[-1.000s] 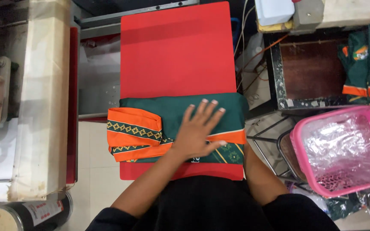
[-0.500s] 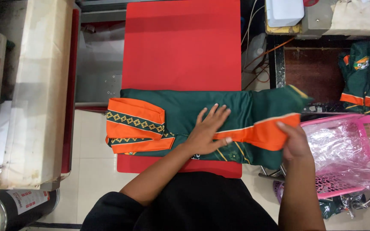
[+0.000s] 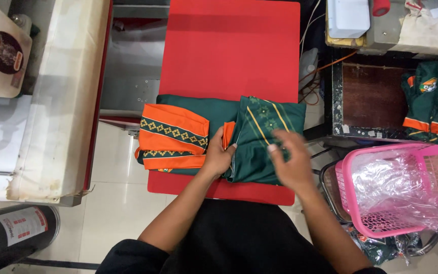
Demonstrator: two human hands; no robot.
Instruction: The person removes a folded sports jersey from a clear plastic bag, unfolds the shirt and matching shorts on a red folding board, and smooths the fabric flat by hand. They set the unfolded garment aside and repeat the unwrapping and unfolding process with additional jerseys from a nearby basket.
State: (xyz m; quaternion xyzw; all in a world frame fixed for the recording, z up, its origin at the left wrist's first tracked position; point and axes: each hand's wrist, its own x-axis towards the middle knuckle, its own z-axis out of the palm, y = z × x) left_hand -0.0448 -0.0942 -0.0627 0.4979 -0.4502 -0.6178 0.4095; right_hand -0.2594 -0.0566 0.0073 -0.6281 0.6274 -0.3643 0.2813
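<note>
Red rectangular worktop [image 3: 229,50] carries a folded green and orange fabric garment [image 3: 198,134] at its near edge. Left hand [image 3: 219,155] presses flat, fingers extended, on the garment's middle. Right hand [image 3: 292,160], blurred and loosely open, rests on the folded-over green right side.

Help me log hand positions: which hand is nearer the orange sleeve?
Left. The left hand rests right beside the orange sleeve; the right hand is farther off, over the folded green part.

Dark green jersey [image 3: 259,137] with orange diamond-patterned sleeve trim, plain red board [image 3: 229,50], pink basket [image 3: 345,187] lined with clear plastic
</note>
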